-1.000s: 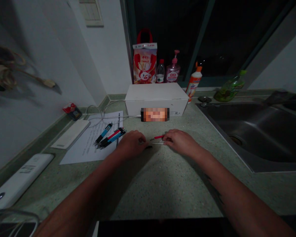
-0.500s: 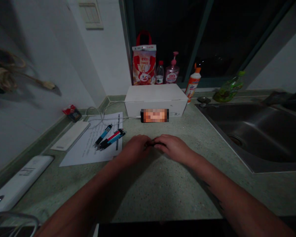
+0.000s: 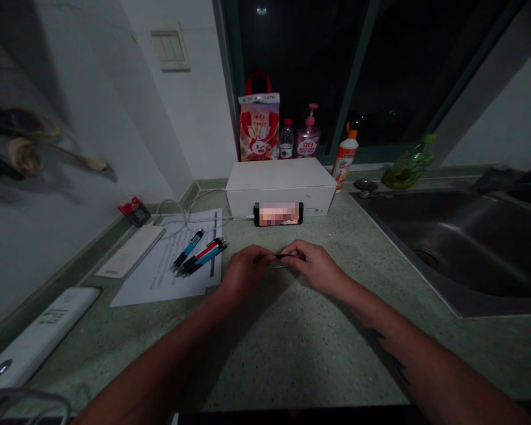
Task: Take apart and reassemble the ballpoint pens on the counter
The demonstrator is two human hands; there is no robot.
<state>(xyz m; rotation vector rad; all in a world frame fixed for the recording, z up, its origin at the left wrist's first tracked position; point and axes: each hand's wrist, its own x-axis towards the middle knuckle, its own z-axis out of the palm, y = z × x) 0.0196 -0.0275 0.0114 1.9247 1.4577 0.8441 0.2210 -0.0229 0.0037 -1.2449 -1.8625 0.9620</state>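
Observation:
My left hand [image 3: 243, 273] and my right hand [image 3: 315, 265] meet over the speckled green counter [image 3: 292, 342], both pinching a thin dark pen part [image 3: 283, 257] held level between their fingertips. What the piece is exactly stays hard to tell in the dim light. Several pens [image 3: 199, 255], blue, red and black, lie on a printed sheet of paper [image 3: 168, 277] just left of my left hand.
A phone [image 3: 278, 213] leans on a white box [image 3: 279, 184] behind my hands. Bottles and a red bag [image 3: 259, 126] stand on the sill. A steel sink [image 3: 464, 236] fills the right. A white power bank [image 3: 130, 251] and a white remote-like device [image 3: 30, 342] lie at left.
A second ago my hands were apart with a red pen piece and a thin refill between them. They closed together, and now hold a dark piece slightly raised.

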